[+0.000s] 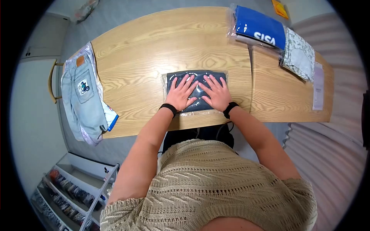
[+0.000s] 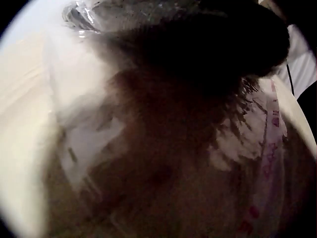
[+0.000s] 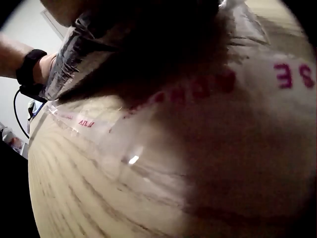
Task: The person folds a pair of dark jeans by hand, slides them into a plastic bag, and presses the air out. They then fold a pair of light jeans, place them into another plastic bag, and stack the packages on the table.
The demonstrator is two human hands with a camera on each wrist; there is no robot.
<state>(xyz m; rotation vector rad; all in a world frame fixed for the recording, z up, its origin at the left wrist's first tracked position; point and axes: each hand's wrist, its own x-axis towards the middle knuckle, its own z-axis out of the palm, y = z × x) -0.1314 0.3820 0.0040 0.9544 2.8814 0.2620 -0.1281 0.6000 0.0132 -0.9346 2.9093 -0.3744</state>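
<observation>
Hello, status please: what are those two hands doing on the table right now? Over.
Left hand and right hand flat, fingers spread, pressing bagged dark garment. It lies flat on the table. Jeans and blue packet lie well aside.

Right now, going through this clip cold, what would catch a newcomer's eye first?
The left hand and the right hand lie flat, fingers spread, on a dark folded garment inside a clear bag, at the near middle of the wooden table. Next come the pale denim shorts draped over the table's left end and the bright blue packet with white lettering at the far right.
</observation>
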